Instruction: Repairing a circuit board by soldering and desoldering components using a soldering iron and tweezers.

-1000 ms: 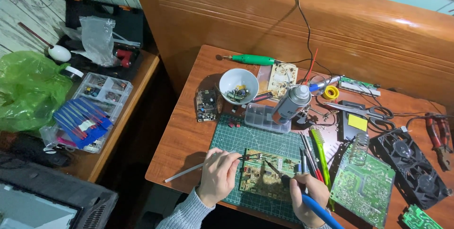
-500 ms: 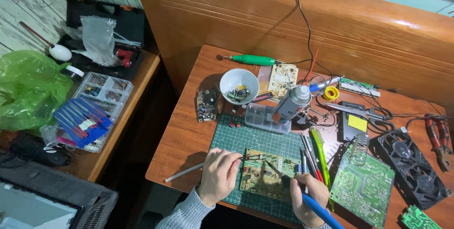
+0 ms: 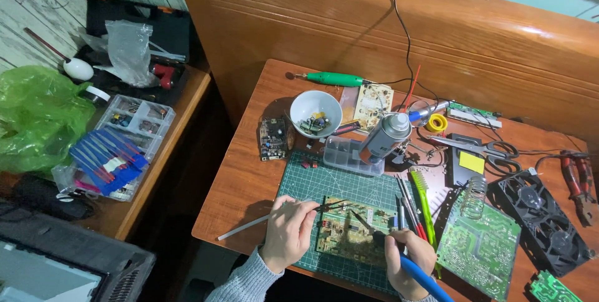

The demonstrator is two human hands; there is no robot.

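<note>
Hands on matte circuit board (image 3: 354, 232), left hand (image 3: 288, 232) pinching thin tweezers (image 3: 329, 206), right hand (image 3: 409, 259) gripping blue soldering iron (image 3: 399, 259), seemingly touching.

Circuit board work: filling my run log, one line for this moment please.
left hand: tweezers | right hand: soldering iron | tips on circuit board | green mat

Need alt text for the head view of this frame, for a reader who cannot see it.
A person's left hand holds tweezers and the right hand a blue-handled soldering iron, both tips on a circuit board lying on a green cutting mat. Around it the wooden table holds a white bowl, spray can and scissors.
</note>
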